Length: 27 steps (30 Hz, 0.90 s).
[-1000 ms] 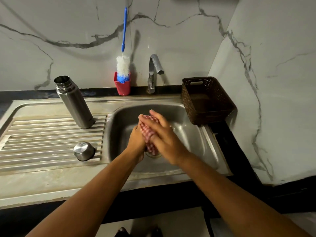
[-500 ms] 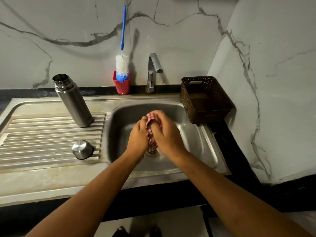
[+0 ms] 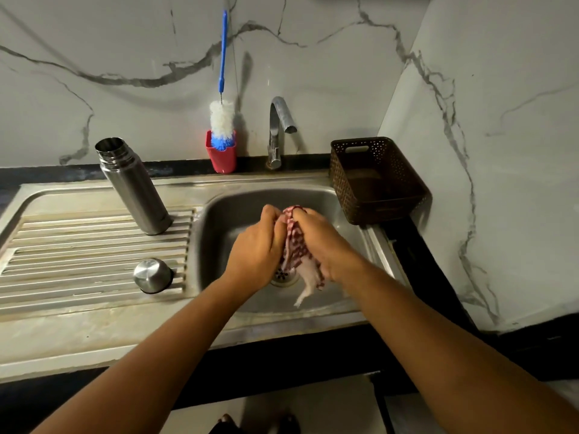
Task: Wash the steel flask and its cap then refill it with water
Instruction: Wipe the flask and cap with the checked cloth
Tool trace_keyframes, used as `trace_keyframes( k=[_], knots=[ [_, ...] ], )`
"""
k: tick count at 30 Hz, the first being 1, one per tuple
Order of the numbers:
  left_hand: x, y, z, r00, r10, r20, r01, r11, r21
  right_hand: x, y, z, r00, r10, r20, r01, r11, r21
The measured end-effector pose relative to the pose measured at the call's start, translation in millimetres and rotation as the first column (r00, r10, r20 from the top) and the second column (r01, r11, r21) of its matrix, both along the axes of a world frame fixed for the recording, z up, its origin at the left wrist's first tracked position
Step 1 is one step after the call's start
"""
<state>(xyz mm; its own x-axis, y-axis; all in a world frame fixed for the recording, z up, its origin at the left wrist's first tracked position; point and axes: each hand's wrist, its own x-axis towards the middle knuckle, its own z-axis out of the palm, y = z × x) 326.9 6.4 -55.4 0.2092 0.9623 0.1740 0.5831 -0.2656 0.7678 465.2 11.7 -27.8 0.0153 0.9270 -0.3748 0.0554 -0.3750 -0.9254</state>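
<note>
Both hands are busy with a red-and-white checked cloth [image 3: 296,249] over the middle of the sink basin [image 3: 219,214], above the drain [image 3: 283,275]. The left hand [image 3: 257,245] and the right hand [image 3: 319,242] each clench around the cloth, and a loose tail of it hangs below the right palm. Neither hand touches the flask or the cap.

The steel flask [image 3: 134,186] stands upright and uncapped at the back right corner of the ribbed drainboard [image 3: 62,245], just beside the basin's left edge. Its cap [image 3: 152,275] sits dome up near the drainboard's front right corner, well apart from the flask.

The flask is stiff, smooth metal and probably slick once wet. A full wrap around the middle of the body looks safest, since the threaded neck gives less to hold. If it is empty it should lift lightly. The cap is small and rounded, so it is best pinched by its dark lower rim.

By count there is one flask, one cap, one cloth, one bottle brush [image 3: 222,120] in one red holder [image 3: 221,156], one tap [image 3: 279,130] and one brown basket [image 3: 376,180] at the basin's back right corner.
</note>
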Motion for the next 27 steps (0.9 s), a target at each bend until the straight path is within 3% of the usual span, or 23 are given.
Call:
trace_keyframes(
  k=[1, 2, 3, 5, 6, 9, 10, 12, 15, 18, 20, 22, 24, 27],
  knots=[
    [-2.1, -2.5, 0.7, 0.999, -0.035, -0.01, 0.035, 0.999, 0.032, 3.9, 0.6, 1.8, 0.998, -0.002, -0.065, -0.001, 0.999, -0.047],
    [-2.2, -4.7, 0.1, 0.999, -0.035, 0.015, 0.035, 0.999, 0.029, 6.5, 0.7, 1.3, 0.999, -0.007, -0.052, 0.008, 1.0, 0.008],
    [-0.8, -6.1, 1.1, 0.997, -0.001, 0.082, 0.001, 1.0, 0.001, 6.8, -1.7, 0.8, 0.999, -0.008, 0.044, 0.0, 0.985, 0.17],
    [5.0, -6.8, 4.6, 0.958, 0.149, 0.246, -0.105, 0.977, -0.184, 3.5, -13.3, 0.2, 0.957, -0.032, 0.29, -0.143, 0.815, 0.562],
    [8.1, -6.2, 7.2, 0.92, 0.22, 0.326, -0.114, 0.943, -0.313, 1.1, -17.8, -2.1, 0.93, -0.034, 0.366, -0.239, 0.7, 0.673],
    [11.9, -8.5, 14.8, 0.759, 0.396, 0.517, 0.014, 0.784, -0.621, -2.9, -22.2, -7.7, 0.869, -0.01, 0.495, -0.417, 0.525, 0.742],
    [12.0, -11.4, 16.1, 0.73, 0.422, 0.537, 0.035, 0.762, -0.647, -3.5, -21.9, -8.9, 0.851, -0.009, 0.526, -0.447, 0.514, 0.732],
    [12.9, -13.7, 9.7, 0.788, 0.359, 0.5, 0.003, 0.81, -0.586, -6.4, -22.1, -9.9, 0.858, -0.032, 0.513, -0.408, 0.566, 0.716],
    [14.9, -16.4, 1.0, 0.864, 0.3, 0.404, -0.119, 0.902, -0.415, -12.9, -17.4, -3.2, 0.918, -0.104, 0.383, -0.155, 0.796, 0.586],
    [12.6, -19.2, -1.3, 0.953, 0.187, 0.237, -0.153, 0.976, -0.155, -10.0, 2.4, 12.6, 0.956, 0.04, 0.29, -0.103, 0.974, 0.204],
    [9.1, -22.0, -4.4, 0.985, 0.092, 0.146, -0.087, 0.995, -0.037, -0.7, 11.1, 22.2, 0.99, 0.101, 0.102, -0.093, 0.993, -0.077],
    [5.0, -25.4, -6.8, 0.992, 0.002, 0.126, -0.004, 1.0, 0.017, 10.3, 14.9, 24.2, 0.986, 0.157, 0.061, -0.136, 0.955, -0.263],
    [0.5, -24.4, -9.7, 0.973, -0.035, 0.226, 0.041, 0.999, -0.024, 18.4, 15.0, 18.4, 0.986, 0.164, -0.006, -0.158, 0.933, -0.323],
    [-8.7, -19.1, -5.8, 0.855, 0.143, 0.499, 0.008, 0.958, -0.288, 30.6, 10.5, 12.2, 0.982, -0.021, -0.188, -0.02, 0.976, -0.216]
  ],
)
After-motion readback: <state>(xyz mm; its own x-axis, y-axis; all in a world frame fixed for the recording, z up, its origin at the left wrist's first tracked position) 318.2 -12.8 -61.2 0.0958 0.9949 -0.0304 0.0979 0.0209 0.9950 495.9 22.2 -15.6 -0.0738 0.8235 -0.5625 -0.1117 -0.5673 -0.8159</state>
